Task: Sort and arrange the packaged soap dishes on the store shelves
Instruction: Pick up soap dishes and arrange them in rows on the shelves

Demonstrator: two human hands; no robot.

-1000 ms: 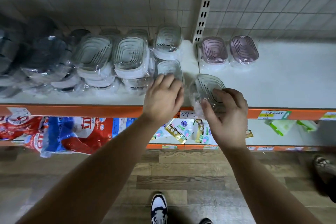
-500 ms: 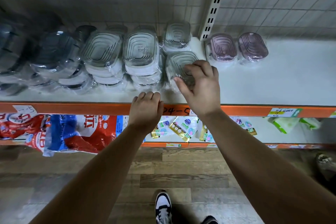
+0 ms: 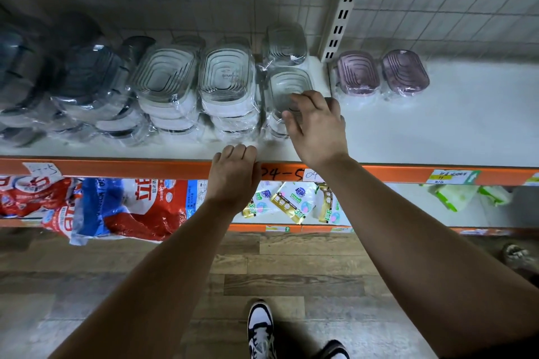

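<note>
Packaged soap dishes lie in rows on the white shelf (image 3: 437, 131). Clear ones in plastic wrap stand stacked at the middle (image 3: 224, 79), dark grey ones at the left (image 3: 84, 76), and two pink ones (image 3: 357, 74) to the right of the upright. My right hand (image 3: 318, 128) grips the near edge of a clear soap dish (image 3: 287, 83) that sits on top of another clear dish, just left of the upright. My left hand (image 3: 234, 172) rests on the shelf's orange front edge with curled fingers and holds nothing.
A slotted white upright (image 3: 341, 14) divides the shelf bays. Right of the pink dishes the shelf surface is bare. Below, a lower shelf holds red and blue detergent bags (image 3: 122, 207) and small pouches (image 3: 294, 201). Price tags sit on the orange rail (image 3: 453, 176).
My right hand carried the clear dish left from the shelf's front edge onto the dish beside the upright. My left hand drew back from the dishes to the orange edge.
</note>
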